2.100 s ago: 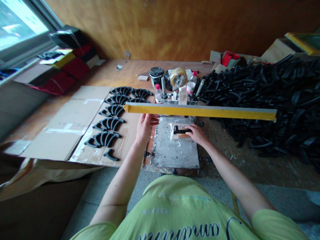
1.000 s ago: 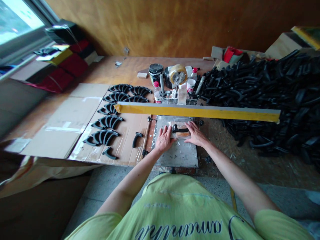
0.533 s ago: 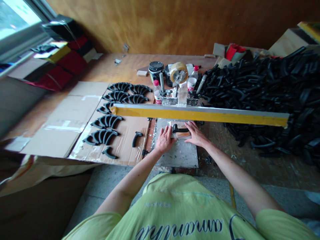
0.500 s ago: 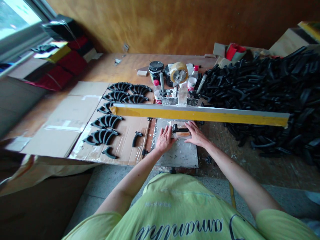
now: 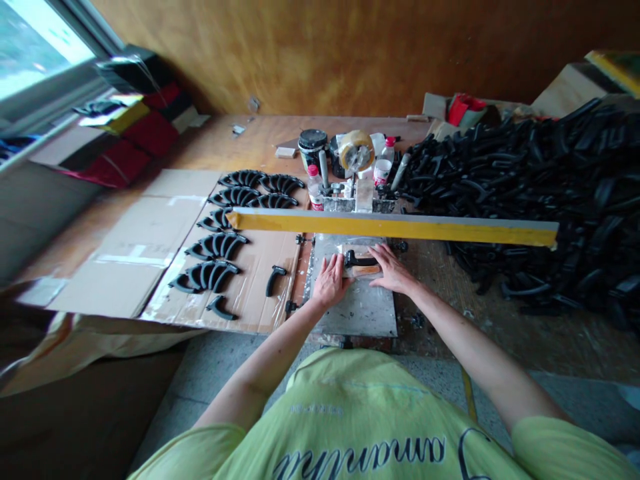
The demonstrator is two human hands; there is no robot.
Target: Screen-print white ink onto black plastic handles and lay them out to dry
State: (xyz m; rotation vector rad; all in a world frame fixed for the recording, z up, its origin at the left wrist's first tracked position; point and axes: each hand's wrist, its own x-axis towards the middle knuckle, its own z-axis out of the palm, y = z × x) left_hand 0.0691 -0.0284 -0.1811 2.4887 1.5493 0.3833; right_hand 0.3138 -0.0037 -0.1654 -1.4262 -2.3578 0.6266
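A black curved handle (image 5: 362, 260) lies in a tan-lined holder (image 5: 365, 270) on the grey metal plate (image 5: 360, 313) in front of me. My left hand (image 5: 331, 280) rests flat at the left of the holder, fingers stretched forward beside the handle's thick end. At the handle's right end is my right hand (image 5: 394, 269), with thumb and fingers spread and the fingertips touching or very close to it. Just beyond both hands, a long grey-and-yellow bar (image 5: 400, 227) spans the work area, joined to a metal clamp stand (image 5: 365, 197).
Rows of black handles (image 5: 210, 275) lie on cardboard (image 5: 260, 313) at left, with one single handle (image 5: 275, 280) nearer the plate. A big heap of black handles (image 5: 500, 180) covers the right side. Behind the bar stand a tape roll (image 5: 357, 151), bottles (image 5: 314, 183) and a black tub (image 5: 313, 143).
The camera view has shifted slightly. Both hands stay at the holder, and the handle has not visibly moved.
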